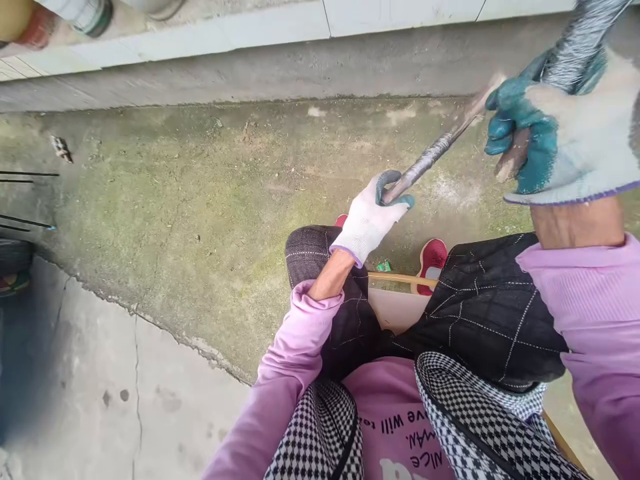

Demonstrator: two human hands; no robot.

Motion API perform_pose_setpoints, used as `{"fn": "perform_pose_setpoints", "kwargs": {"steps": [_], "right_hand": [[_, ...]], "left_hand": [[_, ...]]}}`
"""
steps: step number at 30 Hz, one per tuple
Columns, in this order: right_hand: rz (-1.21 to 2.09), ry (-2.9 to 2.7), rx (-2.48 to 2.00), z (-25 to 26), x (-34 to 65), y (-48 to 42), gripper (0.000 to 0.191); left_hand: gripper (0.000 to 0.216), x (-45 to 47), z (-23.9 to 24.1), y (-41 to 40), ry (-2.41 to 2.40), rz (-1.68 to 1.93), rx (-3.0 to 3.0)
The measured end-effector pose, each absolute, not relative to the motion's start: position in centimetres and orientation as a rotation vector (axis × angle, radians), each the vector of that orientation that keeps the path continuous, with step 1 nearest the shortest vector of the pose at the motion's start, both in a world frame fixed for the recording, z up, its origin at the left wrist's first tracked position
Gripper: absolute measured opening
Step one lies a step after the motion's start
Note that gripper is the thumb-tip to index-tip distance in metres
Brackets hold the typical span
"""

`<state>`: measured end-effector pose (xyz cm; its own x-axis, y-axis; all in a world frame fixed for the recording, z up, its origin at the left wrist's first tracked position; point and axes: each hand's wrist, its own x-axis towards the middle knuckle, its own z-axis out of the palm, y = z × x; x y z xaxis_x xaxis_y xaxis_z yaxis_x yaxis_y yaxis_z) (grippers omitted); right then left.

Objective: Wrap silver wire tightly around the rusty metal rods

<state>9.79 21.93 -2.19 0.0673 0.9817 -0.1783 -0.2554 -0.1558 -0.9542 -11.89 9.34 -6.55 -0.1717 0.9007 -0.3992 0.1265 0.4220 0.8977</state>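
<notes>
My left hand, in a white glove with blue-green fingers, is closed around the near end of a wooden stick. Silvery wire is wound around the middle of that stick. It slants up to the right, and its blurred far end comes close to my right hand. At the upper right my right hand, gloved the same way, grips a thicker wire-wrapped wooden handle. The handle's bare wooden end pokes out below the fingers, while its other end leaves the top of the picture.
A tiled ledge runs along the back, with containers at its left end. Below lies a mossy concrete floor with a small piece of debris. Dark thin rods show at left. A green scrap lies near my red shoe.
</notes>
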Motion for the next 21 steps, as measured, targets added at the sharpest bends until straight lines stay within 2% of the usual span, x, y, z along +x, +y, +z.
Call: {"fn": "perform_pose_setpoints", "kwargs": {"steps": [2, 4, 8, 12, 14, 18, 21], "right_hand": [[1.191, -0.951, -1.188, -2.4, 9.5, 22.6, 0.037], [1.094, -0.969, -1.229, -3.0, 9.2, 23.1, 0.037], [1.074, -1.026, -1.291, -4.0, 9.8, 24.1, 0.047], [1.209, -1.126, -1.322, -3.7, 11.7, 24.0, 0.051], [1.263, -1.124, -1.303, -3.0, 12.3, 23.2, 0.049], [1.331, -1.115, -1.270, -0.6, 11.3, 20.6, 0.053], [1.484, -1.229, -1.233, 1.5, 9.4, 18.5, 0.058]], "left_hand": [[0.035, -12.4, -7.4, 9.8, 1.658, 0.887, 0.949], [0.029, -13.0, -8.1, 10.3, 1.718, 0.862, 1.043], [0.030, -14.1, -8.9, 10.9, 1.845, 0.745, 1.267], [0.032, -14.2, -9.8, 10.9, 1.858, 0.660, 1.291], [0.040, -13.7, -10.1, 10.8, 1.805, 0.706, 1.236], [0.074, -11.4, -9.9, 11.6, 1.573, 0.895, 0.996], [0.073, -9.4, -9.8, 12.7, 1.458, 0.947, 0.756]]}}
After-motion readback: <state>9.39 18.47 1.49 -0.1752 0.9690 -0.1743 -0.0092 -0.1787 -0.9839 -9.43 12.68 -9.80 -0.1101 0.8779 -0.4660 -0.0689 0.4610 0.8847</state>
